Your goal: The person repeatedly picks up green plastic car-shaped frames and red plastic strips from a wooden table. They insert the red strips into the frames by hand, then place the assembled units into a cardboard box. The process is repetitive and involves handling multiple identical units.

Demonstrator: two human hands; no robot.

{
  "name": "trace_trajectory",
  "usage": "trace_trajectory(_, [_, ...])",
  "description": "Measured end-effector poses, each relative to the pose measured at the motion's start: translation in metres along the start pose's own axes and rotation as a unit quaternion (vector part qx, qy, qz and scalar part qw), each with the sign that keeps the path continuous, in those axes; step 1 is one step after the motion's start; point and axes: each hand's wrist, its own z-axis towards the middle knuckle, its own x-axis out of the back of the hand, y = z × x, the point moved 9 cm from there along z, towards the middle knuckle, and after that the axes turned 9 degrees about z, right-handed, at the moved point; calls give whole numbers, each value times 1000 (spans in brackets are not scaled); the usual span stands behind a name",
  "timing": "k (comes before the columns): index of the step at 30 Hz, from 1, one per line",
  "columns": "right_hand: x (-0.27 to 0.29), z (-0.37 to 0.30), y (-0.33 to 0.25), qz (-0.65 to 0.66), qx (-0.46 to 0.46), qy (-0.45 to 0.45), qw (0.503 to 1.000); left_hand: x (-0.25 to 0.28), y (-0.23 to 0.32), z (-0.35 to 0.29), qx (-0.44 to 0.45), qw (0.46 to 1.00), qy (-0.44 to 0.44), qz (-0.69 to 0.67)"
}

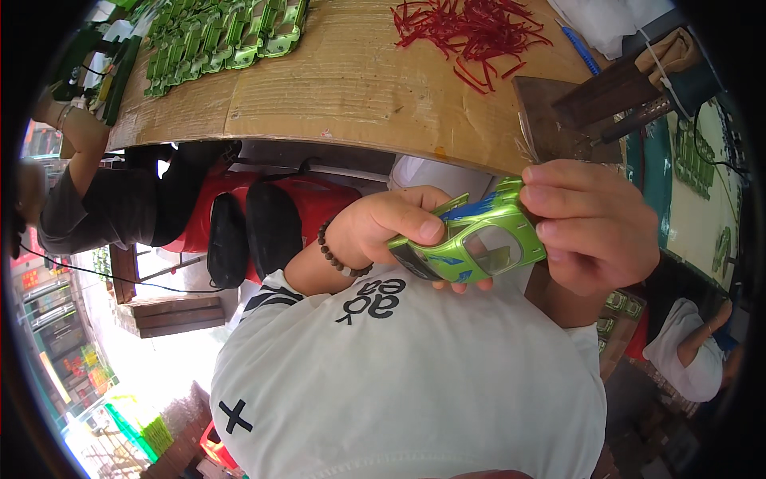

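A shiny green toy car body shell (479, 239) with blue markings is held up in front of my chest, tilted, its window openings showing. My left hand (399, 219) grips one end, thumb on the upper side and fingertips showing beneath. At the other end, my right hand (594, 227) has its fingers bent against the shell's edge; whether a small part is between them I cannot make out. Beyond my hands, the cardboard-covered table (343, 96) bears a pile of thin red plastic strips (471, 32).
Rows of green car shells (223, 40) lie at the table's far left. A blue pen-like tool (581, 49) and a dark tool with a metal rod (638, 120) are at the right. Co-workers sit left (88, 191) and right (690, 351). More green parts (692, 160) lie far right.
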Motion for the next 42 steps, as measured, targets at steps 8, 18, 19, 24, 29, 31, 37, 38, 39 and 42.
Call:
trace_trajectory(8, [3,-10,-1,-198,-159,103,962,21,25,-15,-52,926,254,273])
trace_trajectory(18, [6,-26,4,-245,-186,207,929,10,37,-14,-104,894,301,316])
trace_trajectory(19, [6,-25,3,-252,-172,207,930,2,41,-11,-118,889,290,334])
trace_trajectory(24, [-2,-23,-5,-259,-124,200,937,-4,47,-11,-148,870,276,381])
trace_trajectory(29, [-8,-21,-9,-282,-110,206,931,3,44,-12,-141,869,326,344])
trace_trajectory(31, [-10,-20,-9,-300,-102,190,929,1,46,-12,-149,860,330,359])
trace_trajectory(37, [-11,-33,0,-214,-125,200,948,-1,50,-16,-197,818,358,406])
trace_trajectory(38, [-10,-39,3,-177,-141,235,945,-3,54,-16,-224,801,363,420])
trace_trajectory(39, [-10,-42,6,-151,-148,264,941,-5,57,-17,-229,780,362,456])
trace_trajectory(42, [-11,-53,14,-91,-136,336,927,-9,63,-19,-257,706,365,550])
